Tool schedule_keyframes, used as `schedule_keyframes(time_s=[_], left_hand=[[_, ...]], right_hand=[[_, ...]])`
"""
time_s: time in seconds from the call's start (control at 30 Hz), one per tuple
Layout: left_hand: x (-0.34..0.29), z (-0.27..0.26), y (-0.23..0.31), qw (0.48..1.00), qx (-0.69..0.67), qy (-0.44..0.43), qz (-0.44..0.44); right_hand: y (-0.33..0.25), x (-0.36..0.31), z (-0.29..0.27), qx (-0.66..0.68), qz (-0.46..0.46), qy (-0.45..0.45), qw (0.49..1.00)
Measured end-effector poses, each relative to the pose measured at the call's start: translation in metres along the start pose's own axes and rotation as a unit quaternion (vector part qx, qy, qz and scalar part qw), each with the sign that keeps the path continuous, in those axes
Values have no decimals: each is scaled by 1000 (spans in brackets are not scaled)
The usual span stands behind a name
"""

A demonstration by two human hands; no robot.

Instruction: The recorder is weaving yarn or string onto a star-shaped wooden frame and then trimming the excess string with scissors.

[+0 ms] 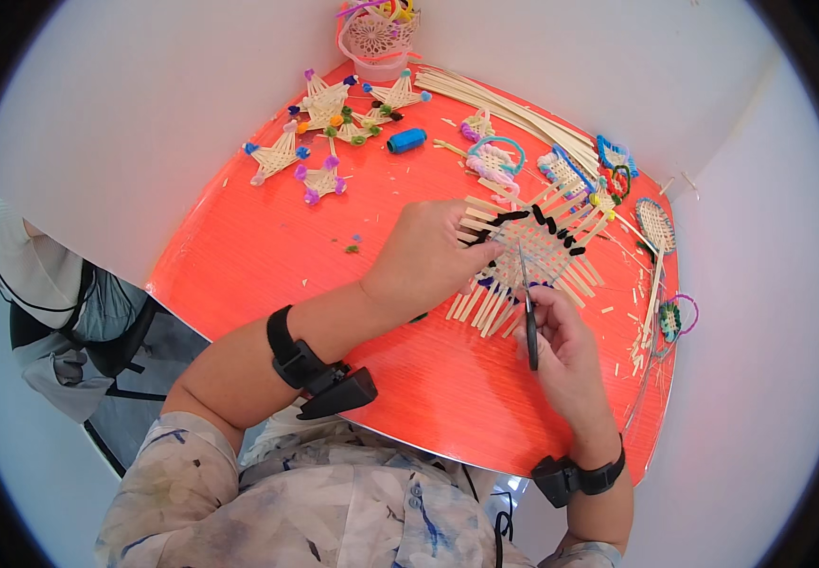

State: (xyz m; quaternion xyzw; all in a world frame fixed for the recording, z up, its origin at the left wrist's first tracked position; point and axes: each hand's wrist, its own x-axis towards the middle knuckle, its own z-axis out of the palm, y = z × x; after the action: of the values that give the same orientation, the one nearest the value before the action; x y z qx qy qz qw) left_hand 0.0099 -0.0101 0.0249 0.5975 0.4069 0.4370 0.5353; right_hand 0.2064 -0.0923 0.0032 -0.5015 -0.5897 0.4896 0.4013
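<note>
Red table (pixel 258 241) (glossy), white walls (pixel 182 104)

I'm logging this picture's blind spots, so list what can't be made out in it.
All in the head view:
Left hand: some fingers, hidden behind the weave.
Tool: exact kind; the right hand covers part of its handle.
Tub: its top, cut off by the upper picture edge.
Scraps: too small to count.
</note>
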Motion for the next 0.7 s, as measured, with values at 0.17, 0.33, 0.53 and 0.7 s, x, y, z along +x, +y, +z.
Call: schedule_keyframes(time_s=[0.17, 0.33, 0.53, 0.7], left_hand=[[1, -1, -4, 1000, 9, -8, 24], [2, -2, -2, 999, 45, 5, -12], [3, 0, -5, 999, 52, -7, -3], [4, -1, -8, 999, 38, -4, -20]], right_hand=[[-6, -3, -5, 42, 46, -5, 998], [-3, 0, 0, 11, -7, 7, 1000], [-8, -2, -4, 13, -9, 1, 1000], [-11, -3, -2, 9, 21, -24, 999]])
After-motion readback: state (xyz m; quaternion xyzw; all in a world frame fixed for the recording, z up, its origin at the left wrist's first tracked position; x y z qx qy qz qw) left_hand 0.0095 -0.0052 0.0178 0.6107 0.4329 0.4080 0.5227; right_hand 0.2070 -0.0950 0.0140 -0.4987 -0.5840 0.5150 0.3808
